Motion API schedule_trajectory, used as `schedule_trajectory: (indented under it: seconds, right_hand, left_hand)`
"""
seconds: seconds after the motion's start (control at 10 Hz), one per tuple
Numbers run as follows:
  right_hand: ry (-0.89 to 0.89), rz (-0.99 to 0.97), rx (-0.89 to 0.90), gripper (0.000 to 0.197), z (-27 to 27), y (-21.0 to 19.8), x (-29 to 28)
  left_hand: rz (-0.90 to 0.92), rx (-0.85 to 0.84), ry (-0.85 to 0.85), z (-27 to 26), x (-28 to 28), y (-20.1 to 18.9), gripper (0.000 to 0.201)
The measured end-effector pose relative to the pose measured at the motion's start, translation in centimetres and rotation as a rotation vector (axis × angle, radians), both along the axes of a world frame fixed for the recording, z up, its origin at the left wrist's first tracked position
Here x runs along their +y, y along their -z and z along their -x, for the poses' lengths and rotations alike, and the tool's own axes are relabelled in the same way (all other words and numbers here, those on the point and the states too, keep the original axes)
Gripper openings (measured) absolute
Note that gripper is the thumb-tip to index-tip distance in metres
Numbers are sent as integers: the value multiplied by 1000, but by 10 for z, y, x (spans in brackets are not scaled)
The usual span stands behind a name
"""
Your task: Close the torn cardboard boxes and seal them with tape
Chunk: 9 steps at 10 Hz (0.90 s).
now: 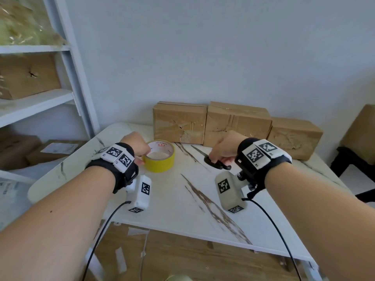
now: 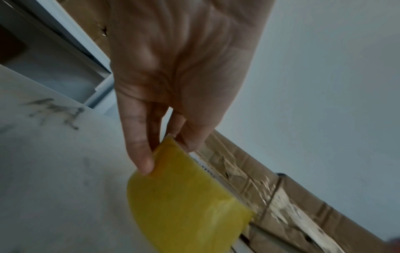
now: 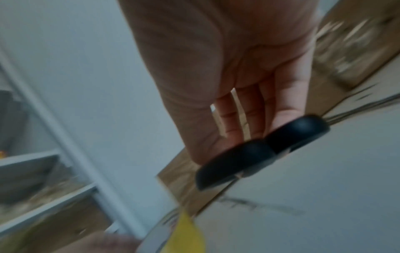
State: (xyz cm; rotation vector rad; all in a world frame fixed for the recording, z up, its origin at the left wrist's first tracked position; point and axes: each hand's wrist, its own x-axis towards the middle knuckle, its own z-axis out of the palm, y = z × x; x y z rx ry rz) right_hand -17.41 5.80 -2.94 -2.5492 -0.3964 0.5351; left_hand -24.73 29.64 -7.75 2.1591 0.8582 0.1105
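Observation:
Three torn brown cardboard boxes stand in a row along the wall at the table's far edge: the left box [image 1: 179,122], the middle box [image 1: 237,124] and the lower right box [image 1: 294,136]. A yellow tape roll [image 1: 160,159] lies flat in front of the left box. My left hand [image 1: 140,147] pinches its near-left wall; in the left wrist view one finger [image 2: 140,159] lies on the roll's [image 2: 184,196] yellow outside, the others behind its rim. Black-handled scissors [image 1: 217,164] lie on the table, blade pointing far-left. My right hand [image 1: 221,153] grips the handles [image 3: 259,150].
The white marbled table [image 1: 182,199] has bare surface toward me. A white shelf unit [image 1: 67,57] at left holds a punctured box [image 1: 28,76]. More boxes [image 1: 50,151] sit low beside it. A dark stool with a box [image 1: 361,134] stands right. Paper scraps [image 1: 119,258] litter the floor.

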Motion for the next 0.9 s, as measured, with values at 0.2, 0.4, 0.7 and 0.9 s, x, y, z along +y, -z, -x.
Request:
schedule_trajectory:
  seconds: [0.2, 0.4, 0.7, 0.9]
  right_hand:
    - [-127, -72, -36, 21, 17, 11, 90]
    - [-116, 2, -146, 15, 34, 30, 145]
    - [-91, -100, 152, 16, 26, 47, 171]
    - [-77, -16, -44, 9, 7, 37, 154]
  left_hand:
    - [28, -38, -113, 27, 56, 7, 14]
    - [-19, -15, -113, 46, 82, 11, 16]
    - [57, -54, -92, 43, 96, 17, 14]
    - [-182, -78, -20, 36, 72, -5, 17]
